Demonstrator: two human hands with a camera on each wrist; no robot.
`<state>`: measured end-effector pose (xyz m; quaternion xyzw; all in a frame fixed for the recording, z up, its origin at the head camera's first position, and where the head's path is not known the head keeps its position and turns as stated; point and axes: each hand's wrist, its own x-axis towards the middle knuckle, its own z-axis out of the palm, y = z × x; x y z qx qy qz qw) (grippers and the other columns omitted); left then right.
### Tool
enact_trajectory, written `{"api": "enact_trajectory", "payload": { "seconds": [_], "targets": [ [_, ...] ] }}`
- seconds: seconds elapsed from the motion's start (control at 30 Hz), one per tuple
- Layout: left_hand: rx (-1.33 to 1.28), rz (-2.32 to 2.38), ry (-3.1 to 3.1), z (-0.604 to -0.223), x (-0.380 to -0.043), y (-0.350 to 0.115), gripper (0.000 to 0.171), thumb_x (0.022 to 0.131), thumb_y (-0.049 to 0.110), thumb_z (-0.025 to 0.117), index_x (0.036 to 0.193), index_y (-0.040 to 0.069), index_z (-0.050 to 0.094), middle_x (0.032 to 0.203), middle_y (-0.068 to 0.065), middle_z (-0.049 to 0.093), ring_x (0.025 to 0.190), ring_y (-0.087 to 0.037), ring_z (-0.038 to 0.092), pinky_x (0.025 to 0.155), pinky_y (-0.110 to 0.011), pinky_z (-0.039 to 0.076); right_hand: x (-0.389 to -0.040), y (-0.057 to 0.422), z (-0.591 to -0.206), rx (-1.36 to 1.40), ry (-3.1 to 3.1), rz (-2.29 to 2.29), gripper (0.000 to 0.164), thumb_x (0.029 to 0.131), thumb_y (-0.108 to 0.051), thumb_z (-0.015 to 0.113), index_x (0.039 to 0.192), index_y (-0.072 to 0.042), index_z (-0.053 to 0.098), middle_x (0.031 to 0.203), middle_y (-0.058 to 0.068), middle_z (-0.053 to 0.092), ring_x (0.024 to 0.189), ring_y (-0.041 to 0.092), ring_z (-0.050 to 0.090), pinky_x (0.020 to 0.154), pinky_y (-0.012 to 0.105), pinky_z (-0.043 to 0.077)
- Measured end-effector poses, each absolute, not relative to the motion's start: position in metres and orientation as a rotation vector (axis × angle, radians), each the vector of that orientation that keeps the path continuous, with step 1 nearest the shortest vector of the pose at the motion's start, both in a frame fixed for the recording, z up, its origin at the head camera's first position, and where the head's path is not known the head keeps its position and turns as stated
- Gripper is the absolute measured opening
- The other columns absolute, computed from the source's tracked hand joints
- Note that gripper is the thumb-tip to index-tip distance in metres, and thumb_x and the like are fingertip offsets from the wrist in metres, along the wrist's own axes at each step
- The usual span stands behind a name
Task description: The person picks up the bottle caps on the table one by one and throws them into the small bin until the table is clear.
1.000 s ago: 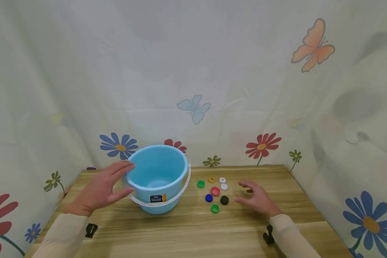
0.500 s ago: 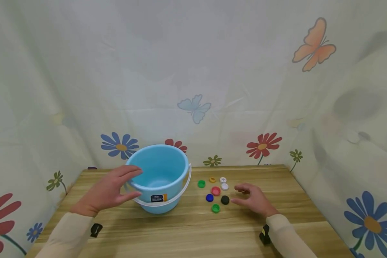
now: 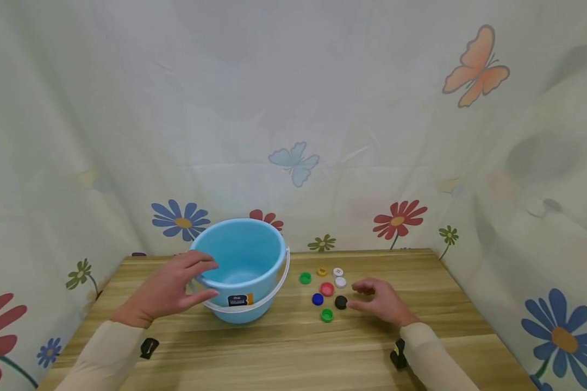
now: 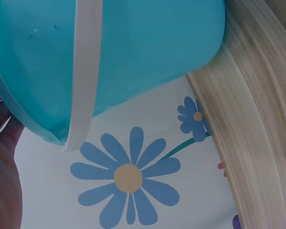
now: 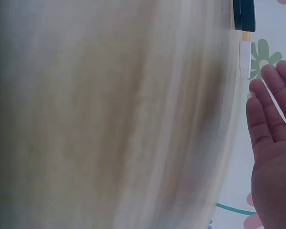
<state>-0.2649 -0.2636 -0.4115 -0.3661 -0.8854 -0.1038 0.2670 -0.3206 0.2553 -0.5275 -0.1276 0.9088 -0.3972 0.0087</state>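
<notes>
A light blue bucket (image 3: pixel 239 255) with a white handle (image 3: pixel 281 282) stands upright on the table, left of centre. My left hand (image 3: pixel 163 288) is at its left rim, fingers overlapping the opening and thumb lower, in front of the outer wall; a gap shows between them. To the bucket's right lie several bottle caps, including a black cap (image 3: pixel 340 302), a blue cap (image 3: pixel 317 299), a red cap (image 3: pixel 326 289) and a green cap (image 3: pixel 326 315). Beside the black cap is my right hand (image 3: pixel 383 303), thumb and fingers apart with nothing between them.
Farther back lie another green cap (image 3: pixel 305 278), a yellow cap (image 3: pixel 322 271) and two white caps (image 3: pixel 340 282). The wooden table (image 3: pixel 274 358) meets a flower-and-butterfly curtain (image 3: pixel 352 163) at its back and sides.
My left hand has moved right, farther over the bucket's rim. My right hand has come left, closer to the black cap. Bucket and caps have stayed in place.
</notes>
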Motion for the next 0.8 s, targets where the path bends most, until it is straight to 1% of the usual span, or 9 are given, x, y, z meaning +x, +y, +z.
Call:
{"api": "enact_trajectory", "payload": {
  "seconds": [0.2,0.47,0.8],
  "targets": [
    [-1.008,-0.272,-2.37,-0.411,-0.265,-0.258,0.051,0.076,0.045,0.088,0.114,0.016,0.072,0.115,0.001,0.067,0.105,-0.02,0.065,0.086,-0.046,0.061,-0.324,0.252,-0.531,-0.395,2.874,-1.158,0.054,0.08,-0.046,0.086,0.124,-0.018,0.07,0.121,-0.005,0.07,0.116,0.019,0.066,0.102,0.045,0.054],
    [-1.02,-0.259,-2.373,-0.412,-0.264,-0.252,0.042,0.076,0.046,0.088,0.104,0.019,0.072,0.105,0.006,0.067,0.099,-0.014,0.063,0.085,-0.042,0.061,-0.323,0.245,-0.527,-0.41,2.871,-1.117,0.051,0.079,-0.043,0.088,0.119,-0.016,0.072,0.116,-0.003,0.071,0.108,0.016,0.065,0.099,0.043,0.055],
    [-1.023,-0.256,-2.362,-0.411,-0.263,-0.25,0.038,0.076,0.043,0.089,0.1,0.02,0.071,0.099,0.007,0.066,0.094,-0.012,0.062,0.082,-0.041,0.061,-0.324,0.238,-0.527,-0.438,2.866,-1.076,0.049,0.078,-0.041,0.089,0.116,-0.014,0.073,0.111,-0.003,0.07,0.101,0.014,0.064,0.095,0.04,0.056]
  ]
}}
